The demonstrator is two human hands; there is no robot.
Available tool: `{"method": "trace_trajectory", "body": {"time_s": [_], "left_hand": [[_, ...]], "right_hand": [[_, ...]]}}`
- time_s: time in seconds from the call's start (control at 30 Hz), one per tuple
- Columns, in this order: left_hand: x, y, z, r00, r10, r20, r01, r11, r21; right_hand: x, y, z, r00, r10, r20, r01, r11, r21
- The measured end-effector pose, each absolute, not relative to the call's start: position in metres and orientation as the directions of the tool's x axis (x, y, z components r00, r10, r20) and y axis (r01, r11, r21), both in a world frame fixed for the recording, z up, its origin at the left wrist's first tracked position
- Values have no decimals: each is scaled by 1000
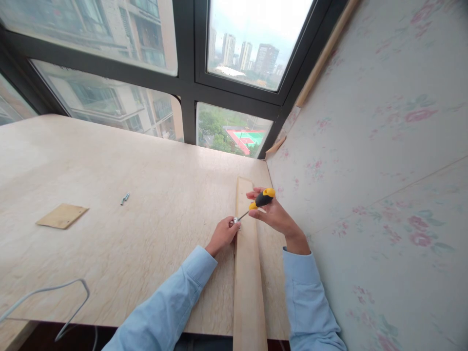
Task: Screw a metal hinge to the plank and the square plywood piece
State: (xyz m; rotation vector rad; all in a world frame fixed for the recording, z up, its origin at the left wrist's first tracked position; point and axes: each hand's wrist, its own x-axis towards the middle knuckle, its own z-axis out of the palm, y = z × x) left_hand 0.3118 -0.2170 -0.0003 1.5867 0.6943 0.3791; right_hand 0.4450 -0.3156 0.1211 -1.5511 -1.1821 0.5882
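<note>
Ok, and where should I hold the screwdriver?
Probably by the thick black-and-yellow handle, coming from the right, where the right hand is. The screwdriver slants: handle up and to the right, thin shaft running down-left to the small piece in the left hand.

Right hand [278, 216] holds screwdriver [263, 198], tip at small metal piece [236, 221] in left hand [222, 235]; wooden board [249, 282] crosses surface's [153, 248] near edge.

The screwdriver [263, 198] has a plastic handle [264, 197] and metal shaft [243, 214]; the board [248, 287] is smooth, matt wood, the sill [157, 185] glossy and stone-like, the sleeves [199, 267] matt cloth, the tiny clip [236, 220] perhaps metal.
</note>
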Motion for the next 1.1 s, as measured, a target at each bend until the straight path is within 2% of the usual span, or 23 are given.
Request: {"method": "trace_trajectory", "body": {"time_s": [0.07,0.13,0.23,0.3,0.37,0.43,0.53,0.63,0.73,0.83,0.9,0.97,1.03,1.1], "left_hand": [[312,-217,-1,761,628,-159,215,-13,977],[313,-216,-2,763,625,-164,224,-17,975],[313,-216,-4,766,622,-163,231,-31,972],[313,-216,-5,770,619,-156,230,-42,972],[313,-216,-6,770,620,-150,229,-50,972],[314,-216,-7,768,623,-147,227,-51,972],[315,-216,-8,766,626,-146,219,-40,975],[315,-216,-10,768,622,-153,211,-20,977],[315,-216,-11,771,613,-170,208,9,978],[315,-218,-11,773,608,-182,199,40,979],[315,-218,-11,773,606,-187,193,55,980],[315,-218,-10,773,604,-193,191,67,979],[315,-218,-10,773,604,-196,191,72,979],[315,-218,-10,771,608,-192,192,66,979]], "right_hand": [[446,-320,124,297,946,132,255,55,-965],[448,-322,125,290,953,90,209,29,-977],[450,-317,123,429,898,96,317,-50,-947],[450,-312,120,558,814,158,445,-134,-885],[450,-309,116,616,762,199,508,-191,-840],[449,-310,114,575,796,187,474,-138,-870],[449,-316,117,384,912,146,298,27,-954],[449,-321,123,292,949,116,197,59,-979],[448,-317,123,420,901,113,301,-21,-953],[448,-309,118,649,734,200,503,-218,-836],[449,-307,114,689,683,244,551,-273,-789],[449,-310,113,612,760,220,516,-173,-839],[449,-315,115,464,868,175,397,-27,-917],[448,-320,119,342,928,146,282,47,-958]]}}
